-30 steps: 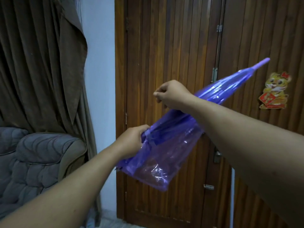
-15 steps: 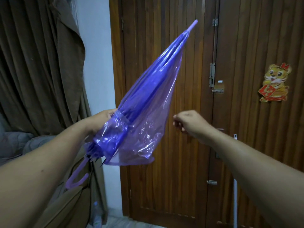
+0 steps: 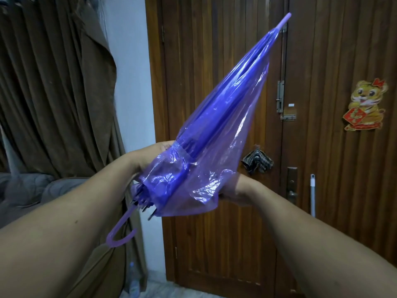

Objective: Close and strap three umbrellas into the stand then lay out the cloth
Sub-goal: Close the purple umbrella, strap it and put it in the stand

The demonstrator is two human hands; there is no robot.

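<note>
Up in front of the wooden door [image 3: 214, 61], in the head view, 1 purple umbrella [image 3: 217, 117] is held in the air, folded but loose, its tip [image 3: 284, 21] pointing up and to the right and its hooked handle [image 3: 121, 231] hanging low at the left. The left hand [image 3: 150, 155] grips the canopy around its lower part, near the rib ends, fingers wrapped behind the plastic. The right hand [image 3: 236, 190] sits under the slack skirt of film at the right; most of it is hidden by the plastic, so whether it pinches the fabric or only supports it from below, I cannot tell. No stand and no cloth show in this view.

Risks, as I judge them: the canopy billows unevenly, with a wide flap hanging on the right side, so strapping it now would trap a bulge and the band could slip off. The thin film could crease or catch on the dark rib tips [image 3: 146, 208] if it is twisted hard. The raised tip stands close to the door and its latch [image 3: 280, 96], and a careless swing might knock them.
</note>
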